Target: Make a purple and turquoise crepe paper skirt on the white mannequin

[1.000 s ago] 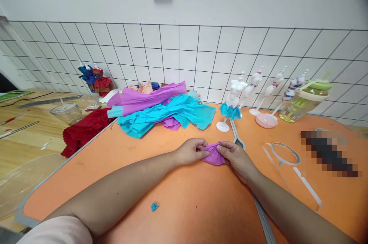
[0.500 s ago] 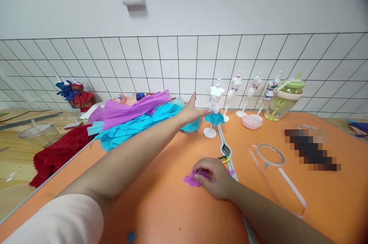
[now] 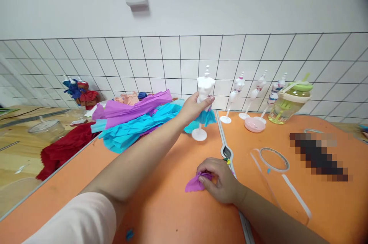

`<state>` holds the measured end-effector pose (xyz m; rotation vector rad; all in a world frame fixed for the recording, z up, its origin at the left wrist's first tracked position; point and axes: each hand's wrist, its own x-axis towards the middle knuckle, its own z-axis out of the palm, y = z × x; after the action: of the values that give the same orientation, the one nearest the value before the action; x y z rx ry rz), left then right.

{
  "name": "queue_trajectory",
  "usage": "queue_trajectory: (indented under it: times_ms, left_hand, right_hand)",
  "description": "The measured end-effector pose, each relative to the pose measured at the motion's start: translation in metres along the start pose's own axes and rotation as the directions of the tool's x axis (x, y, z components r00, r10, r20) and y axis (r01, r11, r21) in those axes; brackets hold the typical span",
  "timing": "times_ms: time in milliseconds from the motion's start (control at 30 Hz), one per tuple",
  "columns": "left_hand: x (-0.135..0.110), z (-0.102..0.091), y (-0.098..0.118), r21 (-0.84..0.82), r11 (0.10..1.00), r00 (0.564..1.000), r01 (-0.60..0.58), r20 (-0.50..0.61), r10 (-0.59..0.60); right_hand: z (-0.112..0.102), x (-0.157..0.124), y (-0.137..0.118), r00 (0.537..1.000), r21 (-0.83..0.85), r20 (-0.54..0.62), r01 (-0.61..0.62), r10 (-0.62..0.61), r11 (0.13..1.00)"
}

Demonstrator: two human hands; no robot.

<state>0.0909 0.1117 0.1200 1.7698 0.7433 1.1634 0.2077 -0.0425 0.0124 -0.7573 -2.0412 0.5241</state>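
My left hand [image 3: 193,106] reaches far forward and grips a white mannequin doll stand [image 3: 204,87] by its torso. The doll wears a turquoise paper skirt [image 3: 204,118], and its round base [image 3: 199,134] is lifted slightly off the orange table [image 3: 172,205]. My right hand [image 3: 220,180] rests on the table close to me, fingers closed on a small crumpled piece of purple crepe paper [image 3: 194,183].
A heap of purple and turquoise crepe paper [image 3: 135,121] lies left of the doll, red paper [image 3: 60,148] further left. Three more doll stands [image 3: 255,90], a pink dish [image 3: 253,124] and a green-lidded bottle [image 3: 290,102] stand at the back right. Tape ring [image 3: 274,159] lies right.
My left hand left the purple piece, reached forward, took the white doll stand and lifted it toward me. My right hand kept the purple paper on the table.
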Motion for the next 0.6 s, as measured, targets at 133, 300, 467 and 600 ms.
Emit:
queue_trajectory:
  times_ms: [133,300,467,600]
  left_hand:
    - [-0.053,-0.031,0.03,0.021,0.999,0.997,0.045,0.064,-0.046]
    - [-0.089,-0.039,0.028,0.087,0.994,0.996,0.073,0.041,-0.077]
    - [-0.094,-0.043,0.013,0.095,0.989,0.989,0.115,0.085,-0.123]
    - [-0.092,-0.052,0.001,-0.075,0.988,0.975,0.132,0.191,-0.116]
  right_hand:
    - [-0.021,0.02,-0.035,0.998,0.097,-0.038,0.058,-0.055,0.994]
    - [-0.055,0.062,-0.049,0.96,0.137,-0.011,-0.276,0.28,0.951]
    - [-0.051,0.083,-0.035,0.921,0.172,-0.05,-0.374,0.387,0.911]
    - [-0.035,0.083,-0.021,0.877,0.231,-0.202,-0.389,0.435,0.892]
